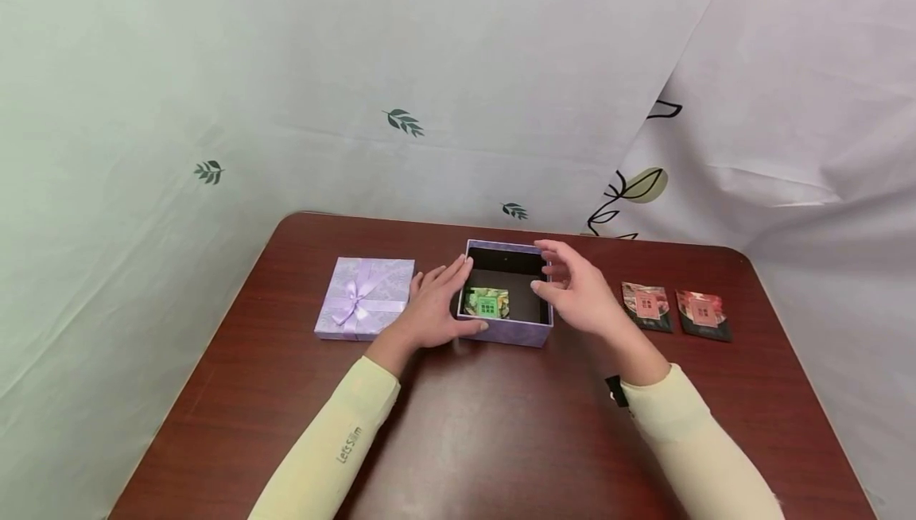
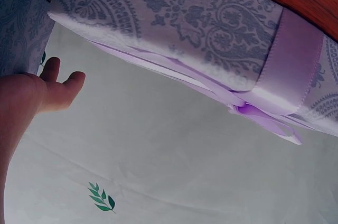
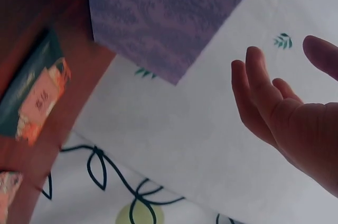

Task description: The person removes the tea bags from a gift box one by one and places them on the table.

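Note:
An open purple patterned box (image 1: pixel 510 332) with a dark inside stands on the table, a green sachet (image 1: pixel 487 304) lying in its near left part. My left hand (image 1: pixel 433 307) rests against the box's left side, fingers extended along it and thumb at the front. Close by the right wall hovers my right hand (image 1: pixel 581 288), thumb and fingers spread, with nothing in its grasp; the right wrist view shows this hand (image 3: pixel 288 105) apart from the box (image 3: pixel 163 18). Left of the left hand lies the box lid (image 1: pixel 366 297), tied with a lilac ribbon bow (image 1: pixel 354 303).
Two red-and-black sachets, one nearer (image 1: pixel 647 307) and one farther right (image 1: pixel 704 315), lie flat beyond the right hand. The dark red wooden table (image 1: pixel 529 432) ends at a pale cloth backdrop (image 1: pixel 458 170) with leaf prints.

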`<state>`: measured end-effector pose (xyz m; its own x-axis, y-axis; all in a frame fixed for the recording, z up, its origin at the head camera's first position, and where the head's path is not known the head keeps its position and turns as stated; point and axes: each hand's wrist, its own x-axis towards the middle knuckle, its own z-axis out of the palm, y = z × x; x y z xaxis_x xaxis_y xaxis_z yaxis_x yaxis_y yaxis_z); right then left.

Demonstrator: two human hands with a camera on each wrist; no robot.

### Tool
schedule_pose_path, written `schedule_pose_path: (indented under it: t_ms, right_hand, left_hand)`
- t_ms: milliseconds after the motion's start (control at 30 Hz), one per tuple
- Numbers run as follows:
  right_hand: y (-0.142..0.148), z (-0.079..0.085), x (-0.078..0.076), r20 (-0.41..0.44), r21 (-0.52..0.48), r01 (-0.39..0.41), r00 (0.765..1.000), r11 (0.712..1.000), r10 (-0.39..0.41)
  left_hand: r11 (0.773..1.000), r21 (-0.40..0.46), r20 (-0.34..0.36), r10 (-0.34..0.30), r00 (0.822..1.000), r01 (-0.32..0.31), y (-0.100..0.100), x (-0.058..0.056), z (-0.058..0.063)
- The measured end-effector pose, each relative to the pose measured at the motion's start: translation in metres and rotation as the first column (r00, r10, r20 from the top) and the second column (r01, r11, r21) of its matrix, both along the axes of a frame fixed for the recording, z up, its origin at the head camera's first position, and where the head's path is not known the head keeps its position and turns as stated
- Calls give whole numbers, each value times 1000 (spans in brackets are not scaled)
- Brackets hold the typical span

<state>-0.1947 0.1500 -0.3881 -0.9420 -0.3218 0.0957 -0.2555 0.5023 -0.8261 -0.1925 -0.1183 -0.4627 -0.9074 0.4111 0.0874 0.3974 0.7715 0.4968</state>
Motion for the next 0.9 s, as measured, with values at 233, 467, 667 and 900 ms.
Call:
schedule_pose_path:
  t_ms: [233, 467, 667, 900]
  right_hand:
    - [-13, -12, 2, 87, -21, -42, 995, 999, 44]
    - [-25, -22, 3, 145, -12, -83, 986, 996, 84]
    - [-36, -31, -1, 122, 120, -121, 987, 985, 107]
    - [-52, -35, -9, 108, 297, -128, 989, 946, 100]
  left_hand:
    - [1000, -13, 23, 8, 1000, -8, 1, -1, 0]
    - [1000, -13, 19, 4, 1000, -4, 0, -1, 0]
    - [1000, -13, 23, 6, 1000, -5, 0, 0, 1]
    - [1000, -29, 21, 11, 1000, -10, 1, 0, 1]
